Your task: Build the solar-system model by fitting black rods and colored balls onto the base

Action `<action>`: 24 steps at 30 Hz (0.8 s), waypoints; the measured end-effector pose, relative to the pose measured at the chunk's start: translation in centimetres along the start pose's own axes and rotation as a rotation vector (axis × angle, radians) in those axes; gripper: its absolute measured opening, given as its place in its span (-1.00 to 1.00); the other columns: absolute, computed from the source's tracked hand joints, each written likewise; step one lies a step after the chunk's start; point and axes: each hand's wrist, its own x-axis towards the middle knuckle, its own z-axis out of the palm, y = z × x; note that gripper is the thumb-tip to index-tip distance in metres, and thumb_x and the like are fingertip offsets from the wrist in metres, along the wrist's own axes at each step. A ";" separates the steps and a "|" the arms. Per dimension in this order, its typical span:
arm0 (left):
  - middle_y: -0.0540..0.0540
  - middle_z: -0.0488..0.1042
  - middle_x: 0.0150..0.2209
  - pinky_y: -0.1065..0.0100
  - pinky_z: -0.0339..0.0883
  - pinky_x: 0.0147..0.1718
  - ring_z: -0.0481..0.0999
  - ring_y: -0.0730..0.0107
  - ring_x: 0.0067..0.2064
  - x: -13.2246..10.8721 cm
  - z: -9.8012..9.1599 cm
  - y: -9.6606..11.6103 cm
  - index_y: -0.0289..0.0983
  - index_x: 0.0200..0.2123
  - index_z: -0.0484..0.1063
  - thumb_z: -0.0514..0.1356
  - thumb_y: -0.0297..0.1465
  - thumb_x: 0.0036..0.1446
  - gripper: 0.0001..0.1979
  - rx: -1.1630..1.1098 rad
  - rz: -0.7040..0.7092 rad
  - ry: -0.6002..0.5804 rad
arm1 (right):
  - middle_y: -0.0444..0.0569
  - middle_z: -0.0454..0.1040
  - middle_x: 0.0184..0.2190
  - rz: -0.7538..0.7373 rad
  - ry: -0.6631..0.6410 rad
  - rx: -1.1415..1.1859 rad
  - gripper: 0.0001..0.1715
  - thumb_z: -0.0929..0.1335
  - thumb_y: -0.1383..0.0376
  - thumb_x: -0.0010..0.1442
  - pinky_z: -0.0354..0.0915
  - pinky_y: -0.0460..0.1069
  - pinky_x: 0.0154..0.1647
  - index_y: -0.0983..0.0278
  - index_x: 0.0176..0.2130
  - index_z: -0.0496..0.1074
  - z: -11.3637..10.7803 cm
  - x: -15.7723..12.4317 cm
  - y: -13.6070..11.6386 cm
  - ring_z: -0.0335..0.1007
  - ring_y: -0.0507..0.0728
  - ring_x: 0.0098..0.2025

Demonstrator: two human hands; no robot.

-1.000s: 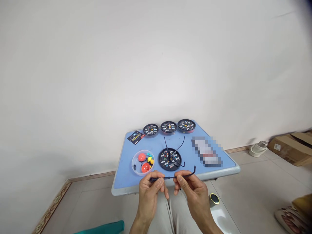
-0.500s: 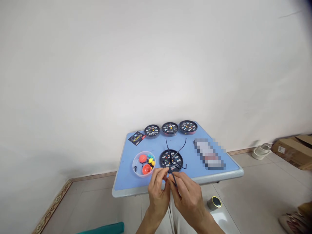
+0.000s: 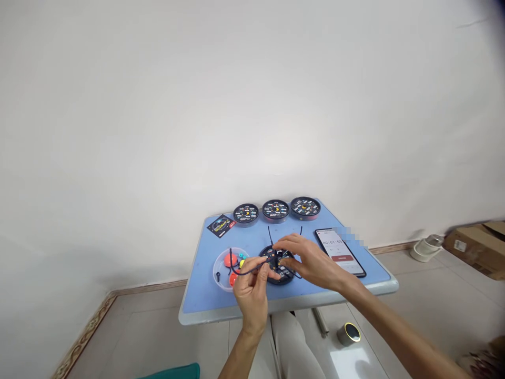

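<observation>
While the left hand (image 3: 252, 289) pinches a black rod (image 3: 244, 272) between thumb and fingers, we find the right hand (image 3: 307, 260) at the base (image 3: 282, 279), its fingers drawn narrow about the post (image 3: 276, 259); whether they clamp it, we cannot tell. The rod lies above the table's near half, its long axis running roughly sideways, inner end toward the post, outer end bent upward over the tub (image 3: 221, 287). We cannot confirm contact between rod and post. Two thin arms (image 3: 270, 235) rise behind the right hand. As to clearance, the base sits near the table's front edge, the tub lies just beside it on the left, and the phone (image 3: 341, 252) stands well apart on the right. Blue surface shows between the base and three cases (image 3: 275, 210) along the back edge. We record the table (image 3: 209, 305) as blue with a pale rim, a card (image 3: 221, 226) at its back left, a pale wall (image 3: 252, 105) behind, and a carton (image 3: 479, 247) on the tiled floor (image 3: 418, 305) to the right.
</observation>
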 end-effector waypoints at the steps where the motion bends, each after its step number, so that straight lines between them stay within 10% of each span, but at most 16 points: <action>1: -0.01 0.52 -0.46 0.37 0.43 -0.41 0.56 0.40 -0.47 0.1 0.3 -0.2 -0.28 -0.23 0.49 0.26 -0.31 0.13 -0.82 -0.034 -0.039 0.009 | -0.01 0.54 -0.25 0.015 -0.039 0.048 -0.77 0.33 0.42 0.18 0.34 0.02 -0.19 0.22 -0.17 0.50 0.0 0.5 0.5 0.41 0.15 -0.18; 24: 0.02 0.50 -0.52 0.33 0.47 -0.40 0.53 0.44 -0.49 0.7 2.2 -4.2 -0.35 -0.29 0.51 0.38 -0.27 -0.08 -0.69 -0.293 -0.327 0.324 | -0.08 0.45 -0.41 0.106 -0.097 0.230 -0.80 0.34 0.51 0.02 0.28 -0.05 -0.31 0.31 -0.32 0.51 3.1 2.9 5.1 0.34 0.06 -0.38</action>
